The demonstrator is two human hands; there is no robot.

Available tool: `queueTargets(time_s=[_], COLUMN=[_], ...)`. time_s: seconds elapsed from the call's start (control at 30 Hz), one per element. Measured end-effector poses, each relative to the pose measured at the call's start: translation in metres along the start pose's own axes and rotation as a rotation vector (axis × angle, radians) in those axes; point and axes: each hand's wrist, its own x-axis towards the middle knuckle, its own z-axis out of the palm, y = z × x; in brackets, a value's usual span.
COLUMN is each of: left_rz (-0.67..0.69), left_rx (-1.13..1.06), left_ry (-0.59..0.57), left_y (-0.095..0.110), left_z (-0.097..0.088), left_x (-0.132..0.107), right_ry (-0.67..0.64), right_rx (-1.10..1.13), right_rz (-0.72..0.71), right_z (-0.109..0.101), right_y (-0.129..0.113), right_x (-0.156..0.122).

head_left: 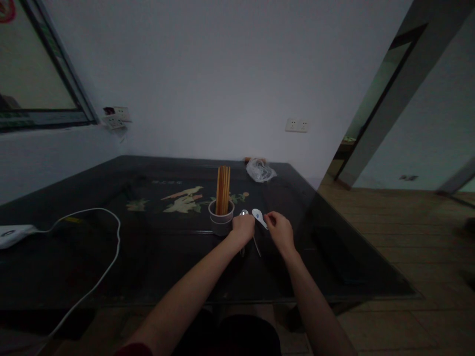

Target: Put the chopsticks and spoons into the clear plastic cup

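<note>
- We see the left hand [243, 230] low over the dark glass surface [156, 267], knuckles up and fingers curled under.
- The bowl of a metal spoon [244, 212] pokes out just beyond that hand, and a thin handle shows below it. The hand covers the middle of the spoon, so we cannot tell whether the fingers truly grip it or only rest on it.
- The right hand [281, 230] is just beside the left one, the two a little apart. Its fingers pinch the handle of a white spoon [258, 216], whose bowl points away from us and to the left, close to the metal spoon's bowl.
- Just left of the left hand stands a round cup [221, 220], almost touching the knuckles. A bundle of wooden chopsticks [223, 196] stands upright in it.
- Under the glass behind the cup we make out a pale bird-and-flower inlay [183, 201].
- A crumpled clear plastic bag [261, 170] lies near the far edge, well apart from the hands.
- At far left a white device [13, 235] sits on the surface, and its white cable [113, 249] loops across and off the near edge.
- A dark flat object [334, 252] lies to the right of the right hand; it is too dim to identify.
</note>
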Motion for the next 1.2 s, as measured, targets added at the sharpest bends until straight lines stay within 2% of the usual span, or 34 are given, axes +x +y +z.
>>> queueTargets(time_s=[0.17, 0.73, 1.2], left_rz=[0.003, -0.031, -0.018], left_rx=[-0.020, -0.056, -0.034], left_ry=[0.008, -0.031, 0.059], left_y=[0.005, 0.002, -0.005], left_z=[0.002, 0.004, -0.003], left_x=[-0.001, -0.007, -0.011], right_ry=[-0.044, -0.021, -0.030], right_rx=[-0.027, 0.019, 0.014], right_rz=[0.001, -0.024, -0.006], right_z=[0.002, 0.004, 0.002], right_y=[0.002, 0.008, 0.009], right_x=[0.000, 0.004, 0.003])
